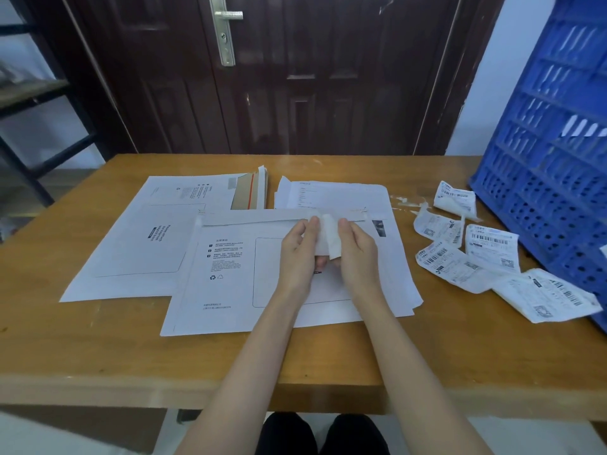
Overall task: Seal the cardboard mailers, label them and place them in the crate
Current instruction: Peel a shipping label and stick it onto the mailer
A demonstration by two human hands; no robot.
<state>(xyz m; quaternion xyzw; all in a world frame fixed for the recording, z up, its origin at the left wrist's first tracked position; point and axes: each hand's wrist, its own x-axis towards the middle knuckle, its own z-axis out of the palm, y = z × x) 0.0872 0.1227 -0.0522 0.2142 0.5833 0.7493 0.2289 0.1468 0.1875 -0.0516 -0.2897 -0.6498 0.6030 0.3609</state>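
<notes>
**Label peel under way above the front mailer**

Both hands were up over the wooden table (pixel 98 349), brought together. The left hand (pixel 297 254) and right hand (pixel 356 254) were each closed on one curled white paper strip (pixel 328 239), thumbs up and pinching its upper edge. It looked to be a shipping label or its backing; which one could not be told.

Directly beneath the hands lay the flat white cardboard mailer with printed instructions (pixel 223 280), its long axis running left to right. Its flap edge lay just beyond the fingertips and appeared folded down. The outlined label box sat under and slightly to the left of the hands, so the left hand was the nearer one to its centre.

Beyond and to the left lay a second white mailer (pixel 144 244), its brown flap with a red tear line open. Well to the right of the right hand lay a scatter of crumpled white barcode labels (pixel 473 257), and past them the blue perforated plastic crate (pixel 551 178), tilted against the wall.

Judgement: sealing of the front mailer seemed done; labelling was in hand. The next move would be a short drop down and leftward into the box.
</notes>
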